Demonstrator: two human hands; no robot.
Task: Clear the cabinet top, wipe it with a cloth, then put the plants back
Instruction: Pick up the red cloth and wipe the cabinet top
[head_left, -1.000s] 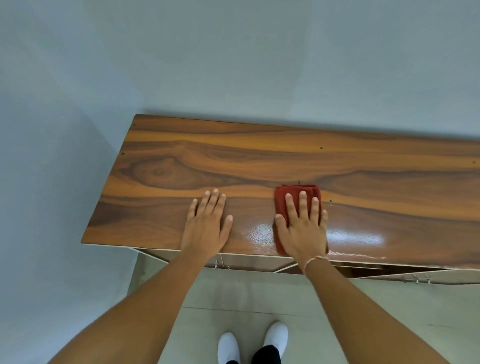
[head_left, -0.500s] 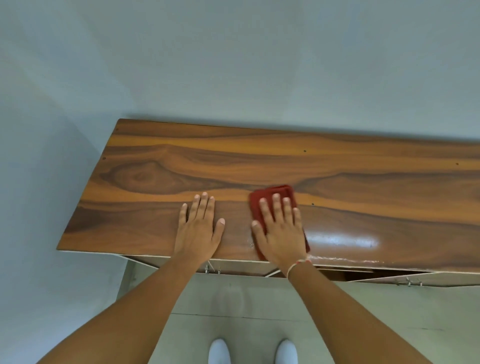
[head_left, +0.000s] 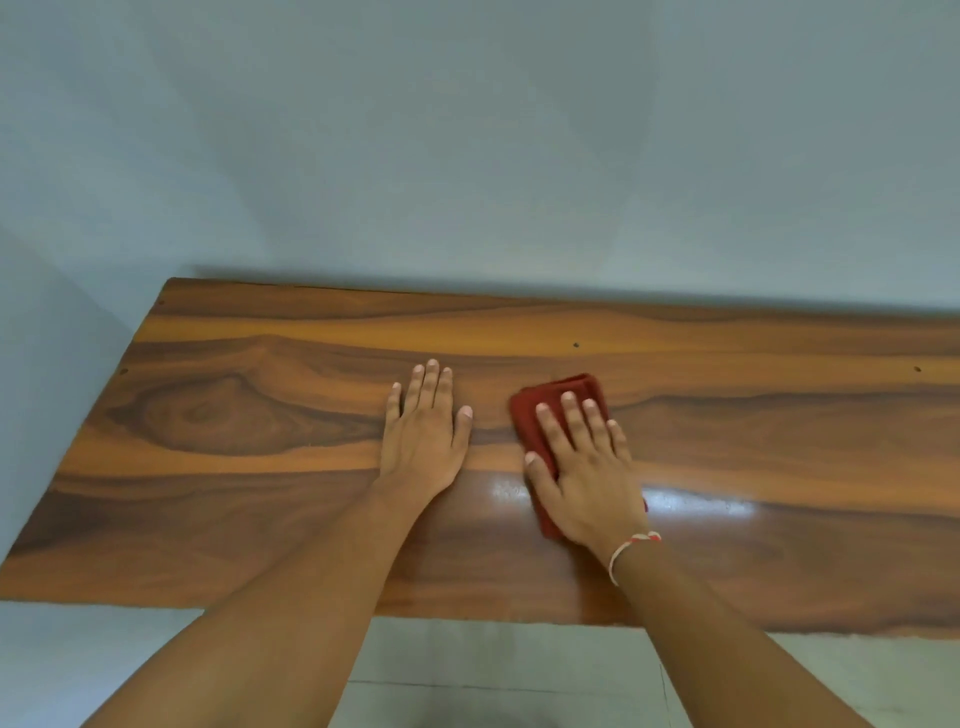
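on glossy wood-grain cabinet top (head_left: 260, 519) — right hand (head_left: 587, 467) flattens folded red cloth (head_left: 566, 395).

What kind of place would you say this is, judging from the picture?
Probably a room in a home: a wood-grain cabinet top stands against a plain pale wall, over a light tiled floor. The right hand presses a red cloth on it.

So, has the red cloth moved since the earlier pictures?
Yes. The cloth under the right hand moved away from the front edge of the cabinet top, toward the wall.
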